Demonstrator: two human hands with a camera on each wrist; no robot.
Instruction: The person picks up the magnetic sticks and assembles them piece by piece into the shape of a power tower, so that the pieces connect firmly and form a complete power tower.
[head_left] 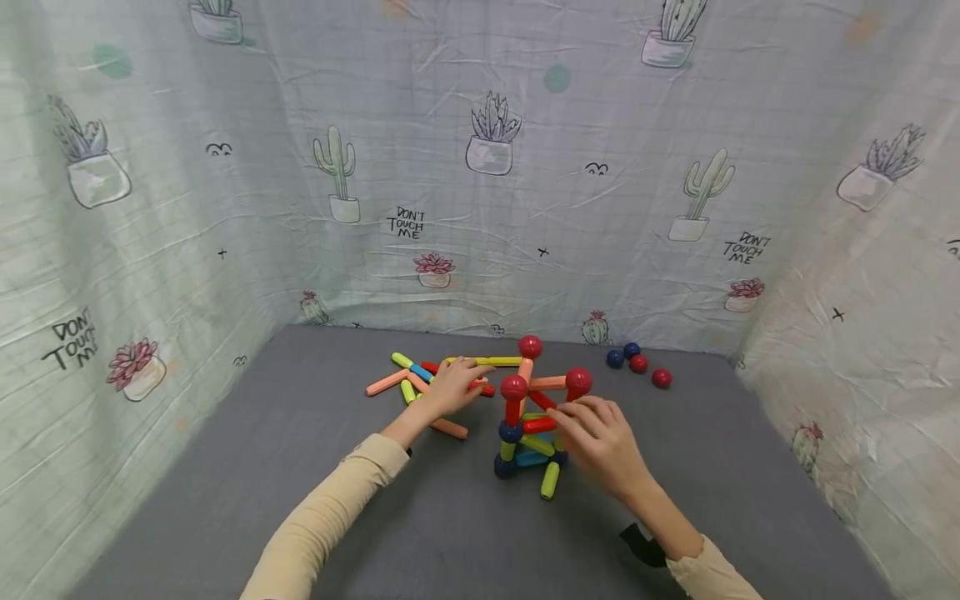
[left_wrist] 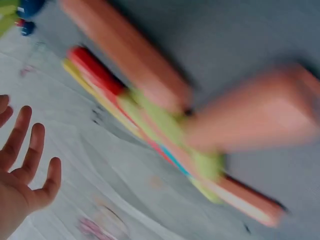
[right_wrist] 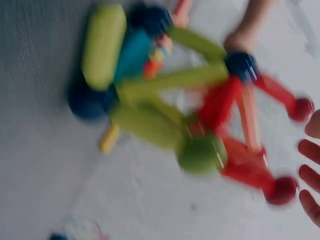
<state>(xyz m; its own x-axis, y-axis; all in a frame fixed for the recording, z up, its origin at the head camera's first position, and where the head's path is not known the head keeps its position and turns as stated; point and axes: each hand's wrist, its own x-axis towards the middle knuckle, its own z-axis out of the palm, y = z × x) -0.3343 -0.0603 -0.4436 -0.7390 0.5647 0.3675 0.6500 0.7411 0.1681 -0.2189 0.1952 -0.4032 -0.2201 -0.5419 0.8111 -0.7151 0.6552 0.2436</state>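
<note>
A tower of coloured building rods and balls (head_left: 538,446) stands on the grey table between both hands, with blue balls low down and red balls (head_left: 578,382) on top. My right hand (head_left: 603,437) is at its right side, fingers loosely bent. In the right wrist view those fingertips are beside a red ball (right_wrist: 281,190), gripping nothing. My left hand (head_left: 450,390) reaches over a pile of loose rods left of the tower. Its fingers are spread and hold nothing in the left wrist view. A green ball (right_wrist: 202,153) also sits within the tower.
Loose rods in orange (head_left: 386,383), green, red, blue and yellow (head_left: 504,362) lie behind and left of the tower. Red and blue balls (head_left: 662,378) lie at the back right. A cactus-printed cloth (head_left: 480,225) walls the table's back and sides.
</note>
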